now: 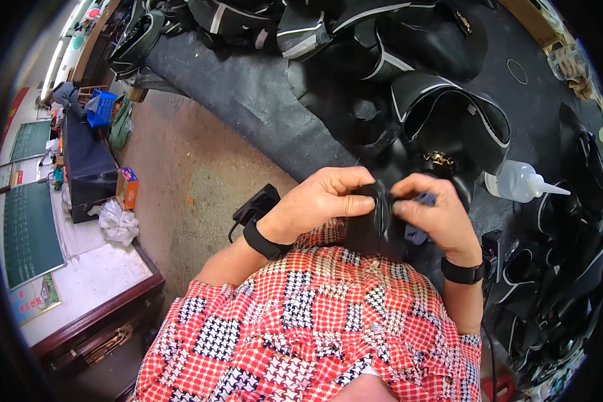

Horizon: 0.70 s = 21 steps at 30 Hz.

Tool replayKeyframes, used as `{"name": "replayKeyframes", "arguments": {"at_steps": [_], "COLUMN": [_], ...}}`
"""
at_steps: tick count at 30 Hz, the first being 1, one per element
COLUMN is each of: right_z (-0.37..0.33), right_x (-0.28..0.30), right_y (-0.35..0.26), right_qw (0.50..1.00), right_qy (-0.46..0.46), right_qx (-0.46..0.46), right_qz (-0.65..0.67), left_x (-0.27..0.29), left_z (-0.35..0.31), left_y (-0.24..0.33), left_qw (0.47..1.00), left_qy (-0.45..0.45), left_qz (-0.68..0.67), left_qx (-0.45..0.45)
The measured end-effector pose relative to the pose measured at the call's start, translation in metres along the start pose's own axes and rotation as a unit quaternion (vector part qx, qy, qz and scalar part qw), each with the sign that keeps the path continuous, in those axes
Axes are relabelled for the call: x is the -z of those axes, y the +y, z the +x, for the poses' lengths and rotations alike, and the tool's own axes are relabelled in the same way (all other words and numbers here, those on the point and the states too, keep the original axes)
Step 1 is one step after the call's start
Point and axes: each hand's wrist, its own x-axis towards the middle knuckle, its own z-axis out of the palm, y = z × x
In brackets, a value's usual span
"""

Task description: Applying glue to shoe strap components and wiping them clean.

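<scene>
Close to my body, both hands grip a black leather piece (pixel 366 236) with a seam or fold running between them. My left hand (pixel 313 203) pinches its left side between thumb and fingers. From the other side, my right hand (pixel 442 218) pinches the right edge with thumb and forefinger. A grey-blue cloth-like thing (pixel 417 234) shows under the right hand's curled fingers; whether they hold it I cannot tell. Just beyond my hands lies a black leather shoe upper (pixel 496 120) with a pale edge. A gold ornament (pixel 439 161) sits on black leather nearby.
A squeeze bottle (pixel 518 181) with a pointed nozzle lies right of my hands on the black bench top (pixel 248 100). More black leather pieces (pixel 549 281) crowd the right side and far edge. Off left, across the floor, are a blue basket (pixel 102 108) and an orange box (pixel 127 189).
</scene>
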Motion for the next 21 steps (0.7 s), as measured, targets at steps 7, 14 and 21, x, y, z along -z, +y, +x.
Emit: {"name": "replayKeyframes", "arguments": {"at_steps": [7,14,21], "right_z": [-0.003,-0.001,-0.025], "right_x": [-0.007,-0.016,-0.002], "right_y": [0.016,0.027,0.019], "right_qw": [0.979,0.955,0.93], "right_qy": [0.141,0.192,0.366], "right_qx": [-0.052,-0.079,-0.011], "right_qz": [0.139,0.212,0.035], "left_x": [0.011,0.013,-0.002], "left_z": [0.018,0.041,0.064], "left_y": [-0.013,-0.004,0.021], "left_qw": [0.993,0.991,0.988], "left_qy": [0.057,0.024,-0.043], "left_qz": [0.108,0.132,0.098], "left_qx": [0.007,-0.012,0.108]}}
